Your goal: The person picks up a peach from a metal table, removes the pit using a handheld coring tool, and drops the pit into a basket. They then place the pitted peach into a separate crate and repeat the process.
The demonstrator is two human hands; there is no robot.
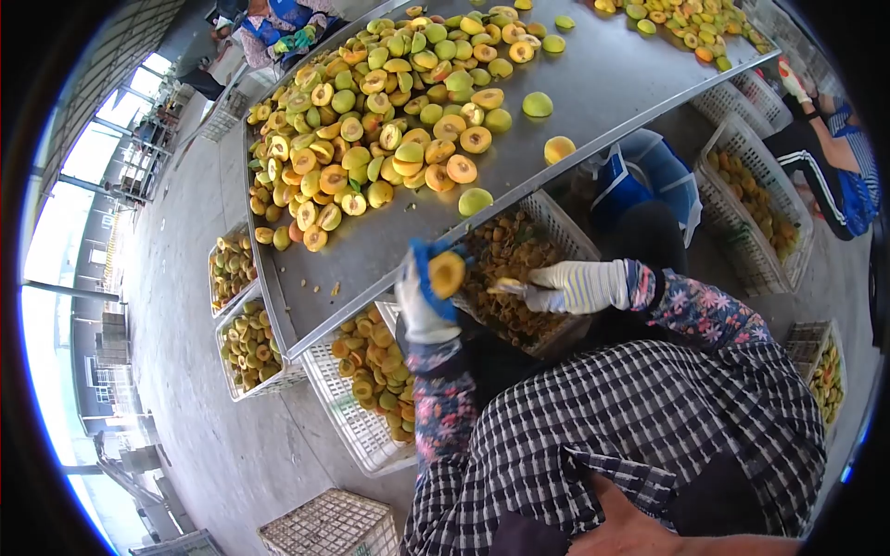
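Observation:
My left hand (429, 295), in a white and blue glove, holds a halved fruit (447, 274) with its cut face showing, just past the table's near edge. To its right, my right hand (577, 286), in a striped glove, is closed round a small tool (512, 287) whose tip is too blurred to make out. Beneath both hands is a crate (564, 225) of brownish scraps. Many halved yellow-green fruits (371, 120) are heaped on the metal table (519, 171) beyond.
A crate of fruit halves (345, 408) stands below my left arm, with more crates (243, 394) further left. A blue-lined bucket (681, 181) and another crate (723, 222) are at the right. Other people (834, 162) work at the right and far left.

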